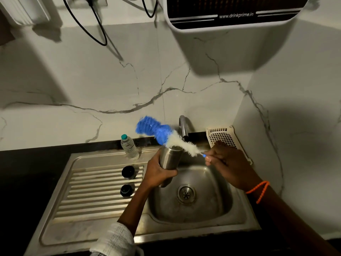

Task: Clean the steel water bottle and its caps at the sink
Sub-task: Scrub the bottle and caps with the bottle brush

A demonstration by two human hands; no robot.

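In the head view, the left hand (158,170) holds the steel water bottle (168,164) over the basin of the sink (206,209), with its fingers wrapped around the lower body of the bottle. The bottle is tilted, and its open mouth points up and away from the person. The right hand (227,161) pinches the thin handle end of a bottle brush (162,134), its fingers closed on the handle. The brush has a blue head and a white bristle part; it is outside the bottle, lying across just above the mouth, with the blue head up to the left. Two dark caps (128,171) (126,190) stand on the ribbed draining board of the sink, left of the basin, apart from each other. A small plastic bottle (129,147) with a green cap stands upright at the back edge of the sink. Behind the brush is the tap (184,127), and to its right a white perforated tray (222,134) rests on the dark counter (27,163). An orange thread (259,190) is around the right wrist.
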